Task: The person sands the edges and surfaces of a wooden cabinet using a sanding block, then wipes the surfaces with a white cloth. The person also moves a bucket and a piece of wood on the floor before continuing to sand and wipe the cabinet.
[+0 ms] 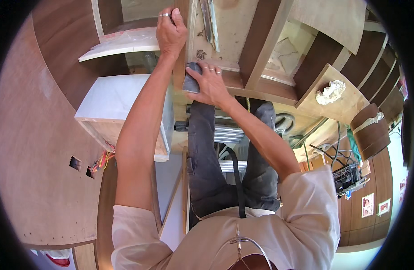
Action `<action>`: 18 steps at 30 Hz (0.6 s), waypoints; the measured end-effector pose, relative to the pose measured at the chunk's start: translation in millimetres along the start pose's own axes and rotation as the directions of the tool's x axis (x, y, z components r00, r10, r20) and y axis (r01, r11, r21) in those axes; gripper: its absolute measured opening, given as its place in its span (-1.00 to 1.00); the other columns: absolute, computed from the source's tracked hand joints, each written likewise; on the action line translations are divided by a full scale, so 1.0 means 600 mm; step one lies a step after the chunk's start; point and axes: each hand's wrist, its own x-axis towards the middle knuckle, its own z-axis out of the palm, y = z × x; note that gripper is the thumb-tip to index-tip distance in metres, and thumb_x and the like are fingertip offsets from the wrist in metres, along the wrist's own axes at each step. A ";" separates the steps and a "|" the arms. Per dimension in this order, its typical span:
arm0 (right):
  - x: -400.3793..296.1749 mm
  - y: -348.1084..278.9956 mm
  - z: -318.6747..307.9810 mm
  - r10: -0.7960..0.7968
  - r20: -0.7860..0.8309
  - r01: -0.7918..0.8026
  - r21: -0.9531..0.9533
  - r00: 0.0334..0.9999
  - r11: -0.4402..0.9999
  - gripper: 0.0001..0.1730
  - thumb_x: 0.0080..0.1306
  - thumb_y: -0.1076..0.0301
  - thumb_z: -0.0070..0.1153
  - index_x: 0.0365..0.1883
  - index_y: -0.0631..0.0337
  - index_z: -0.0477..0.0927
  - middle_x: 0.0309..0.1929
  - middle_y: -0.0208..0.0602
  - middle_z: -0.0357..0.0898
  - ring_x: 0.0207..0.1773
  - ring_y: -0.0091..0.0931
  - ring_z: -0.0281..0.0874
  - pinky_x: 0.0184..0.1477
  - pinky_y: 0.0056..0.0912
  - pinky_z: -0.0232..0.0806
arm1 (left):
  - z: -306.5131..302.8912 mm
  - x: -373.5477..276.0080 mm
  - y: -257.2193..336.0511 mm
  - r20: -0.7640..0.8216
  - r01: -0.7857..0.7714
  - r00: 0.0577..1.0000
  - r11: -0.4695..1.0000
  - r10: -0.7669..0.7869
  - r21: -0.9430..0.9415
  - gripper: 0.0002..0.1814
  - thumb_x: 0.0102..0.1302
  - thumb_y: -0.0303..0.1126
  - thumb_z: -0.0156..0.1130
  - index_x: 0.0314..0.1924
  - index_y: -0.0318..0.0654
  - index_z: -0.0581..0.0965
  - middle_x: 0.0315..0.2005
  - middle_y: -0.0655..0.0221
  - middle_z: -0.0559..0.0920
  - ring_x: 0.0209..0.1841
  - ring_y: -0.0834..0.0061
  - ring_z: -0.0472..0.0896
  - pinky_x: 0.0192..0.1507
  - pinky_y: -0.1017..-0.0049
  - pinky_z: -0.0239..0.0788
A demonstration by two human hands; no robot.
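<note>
My left hand (171, 33) is curled into a loose fist against the wooden upright (180, 64) of a built-in cabinet frame. Its fingers hide whatever may lie inside them. Lower down, my right hand (210, 82) presses a piece of grey sandpaper (192, 81) onto the corner where the upright meets the front rail (274, 90). The thumb and fingers spread over the sheet, and part of it shows to the left of them. Any block under the sandpaper is hidden.
A white-topped box (117, 94) stands left, near loose coloured wires (104, 160) and cutouts in a wood panel (41, 135). Metal strips (210, 25) lie in a compartment. Below me are aluminium ladder steps (229, 135). Crumpled paper (331, 92) sits on a board at right.
</note>
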 end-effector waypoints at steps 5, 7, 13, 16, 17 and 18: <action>-0.109 0.013 -0.070 0.032 0.051 -0.035 0.073 0.998 0.997 -0.03 -0.02 -0.19 0.42 0.33 0.09 0.50 0.35 0.21 0.29 0.42 0.04 0.20 0.41 0.18 0.03 | 0.002 0.003 -0.009 0.003 0.003 1.000 0.999 -0.004 0.038 -0.60 0.52 -0.16 0.00 -0.06 -0.40 0.57 -0.15 -0.09 0.64 -0.07 -0.16 0.59 -0.01 0.08 0.43; -0.183 0.026 -0.146 0.073 0.094 -0.083 0.110 0.993 0.991 0.02 -0.02 -0.22 0.45 0.36 0.11 0.47 0.40 0.24 0.25 0.44 0.07 0.19 0.45 0.16 0.02 | 0.013 0.000 -0.017 -0.009 0.027 1.000 0.999 -0.028 -0.035 -0.55 0.52 -0.14 0.01 -0.04 -0.47 0.58 -0.07 -0.15 0.64 -0.01 -0.16 0.59 0.05 0.11 0.43; -0.214 0.171 -0.405 0.140 -0.446 -0.200 -0.090 0.884 0.976 0.06 -0.01 -0.14 0.51 0.38 0.23 0.43 0.35 0.20 0.38 0.42 0.00 0.30 0.44 0.05 0.14 | -0.002 0.004 -0.013 0.003 0.038 0.999 0.999 -0.038 0.031 -0.56 0.58 -0.14 -0.07 0.04 -0.44 0.55 -0.06 -0.15 0.62 0.05 -0.16 0.57 0.10 0.13 0.39; -0.169 0.293 -0.536 0.083 -0.629 -0.337 -0.295 0.773 0.894 0.09 -0.03 -0.22 0.52 0.38 0.18 0.43 0.34 0.16 0.38 0.37 -0.01 0.35 0.32 0.03 0.28 | -0.004 -0.002 -0.031 0.054 0.045 0.997 0.998 -0.047 0.031 -0.53 0.59 -0.11 -0.11 0.04 -0.41 0.55 -0.08 -0.17 0.62 0.02 -0.21 0.56 0.06 0.11 0.39; -0.156 0.335 -0.569 0.018 -0.697 -0.359 -0.347 0.717 0.866 0.08 -0.04 -0.29 0.50 0.37 0.10 0.44 0.34 0.15 0.38 0.36 -0.01 0.35 0.31 0.03 0.28 | -0.003 0.001 -0.023 0.062 0.048 0.997 0.999 -0.048 0.012 -0.53 0.59 -0.10 -0.11 0.02 -0.41 0.55 -0.09 -0.17 0.62 0.01 -0.21 0.56 0.05 0.11 0.39; -0.140 0.364 -0.596 -0.025 -0.709 -0.429 -0.454 0.705 0.781 0.06 -0.03 -0.30 0.49 0.37 0.04 0.46 0.31 0.16 0.41 0.34 0.02 0.38 0.29 0.05 0.30 | -0.008 0.004 -0.013 0.067 0.055 0.996 0.998 -0.056 0.006 -0.52 0.59 -0.09 -0.12 0.01 -0.41 0.55 -0.10 -0.18 0.62 0.00 -0.22 0.56 0.04 0.10 0.39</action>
